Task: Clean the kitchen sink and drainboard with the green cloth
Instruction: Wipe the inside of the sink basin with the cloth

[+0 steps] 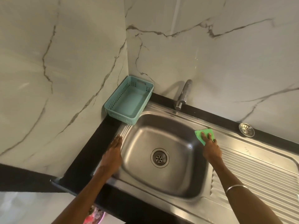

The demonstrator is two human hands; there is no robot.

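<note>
A stainless steel sink (161, 136) with a round drain sits in a black counter. To its right runs the ribbed drainboard (258, 172). The green cloth (202, 133) lies flat on the steel ledge between the basin's far right corner and the drainboard. My right hand (210, 147) presses down on the cloth with straight fingers. My left hand (114, 152) rests flat, fingers together and straight, on the sink's left rim and holds nothing.
A teal plastic basket (129, 101) stands empty in the wall corner at the sink's far left. A chrome tap (183, 94) rises behind the basin. A loose metal strainer (246, 129) lies on the counter by the marble wall. Black counter (84, 159) borders the left.
</note>
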